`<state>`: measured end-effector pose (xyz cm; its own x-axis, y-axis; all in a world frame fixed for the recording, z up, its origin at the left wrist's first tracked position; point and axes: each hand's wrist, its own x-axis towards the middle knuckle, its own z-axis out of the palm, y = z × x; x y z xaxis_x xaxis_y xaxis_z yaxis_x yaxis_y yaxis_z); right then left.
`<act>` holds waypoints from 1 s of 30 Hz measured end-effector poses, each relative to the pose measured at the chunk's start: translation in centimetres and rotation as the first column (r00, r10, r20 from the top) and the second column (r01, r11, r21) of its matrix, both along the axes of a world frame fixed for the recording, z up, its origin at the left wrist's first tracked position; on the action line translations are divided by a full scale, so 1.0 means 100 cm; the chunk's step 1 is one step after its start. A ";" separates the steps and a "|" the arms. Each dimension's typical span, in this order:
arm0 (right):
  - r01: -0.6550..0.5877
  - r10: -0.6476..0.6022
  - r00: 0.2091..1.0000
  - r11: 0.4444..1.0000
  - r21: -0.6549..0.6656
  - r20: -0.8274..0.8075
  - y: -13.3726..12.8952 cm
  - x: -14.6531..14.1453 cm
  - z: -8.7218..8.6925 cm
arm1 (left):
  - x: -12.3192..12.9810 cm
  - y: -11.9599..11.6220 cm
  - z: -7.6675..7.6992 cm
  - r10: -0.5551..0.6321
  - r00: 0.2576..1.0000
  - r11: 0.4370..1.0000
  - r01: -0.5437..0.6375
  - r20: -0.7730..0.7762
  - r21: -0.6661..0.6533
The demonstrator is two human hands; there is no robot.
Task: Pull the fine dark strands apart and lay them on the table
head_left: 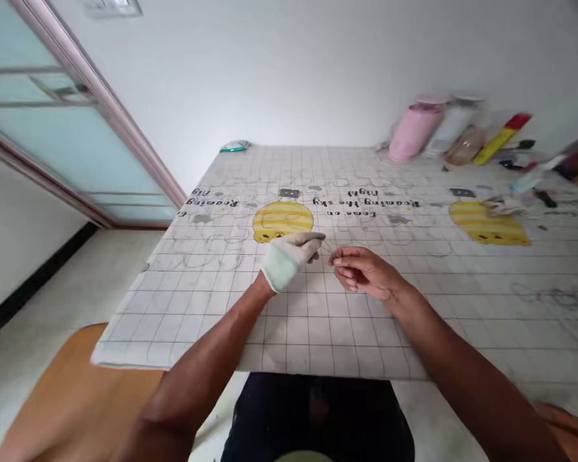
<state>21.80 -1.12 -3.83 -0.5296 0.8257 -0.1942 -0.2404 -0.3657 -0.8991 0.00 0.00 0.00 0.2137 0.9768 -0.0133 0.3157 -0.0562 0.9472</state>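
Note:
A thin thread or wire [327,247] spans the small gap between my two hands, above the grid-patterned tablecloth [318,321]. On my left hand [293,253] is a pale green and white glove; its fingers are pinched on one end of the thread. My right hand [363,273] is bare, with thumb and forefinger closed on the other end and the remaining fingers curled. The thread is too fine and blurred to tell its exact shape. A yellow striped cartoon print [284,218] lies just behind my left hand.
A pink bottle [414,131], a white bottle [453,128] and a yellow-red box [503,138] stand at the back right, among small items. A small packet [235,146] lies at the back left corner. An orange-brown seat [87,391] is at the lower left.

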 end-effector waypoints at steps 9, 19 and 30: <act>0.022 -0.082 0.943 0.982 0.185 0.322 0.003 0.010 -0.002 | -0.010 0.002 -0.001 -0.023 0.996 0.982 0.040 -0.091 0.187; 0.075 -0.275 0.909 0.847 0.526 0.314 -0.004 -0.009 0.012 | -0.006 0.002 -0.004 -0.072 0.990 0.982 0.092 -0.125 0.162; 0.212 -0.301 0.943 0.871 0.442 0.140 -0.002 -0.011 0.004 | 0.000 0.020 -0.040 -0.208 0.823 0.953 0.292 0.528 -0.080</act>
<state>20.66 -1.31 -3.42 -0.2748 0.9541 0.1189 -0.0750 0.1020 -0.9920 0.03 2.01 -3.99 0.4675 0.8837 0.0239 -0.2175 0.0888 0.9720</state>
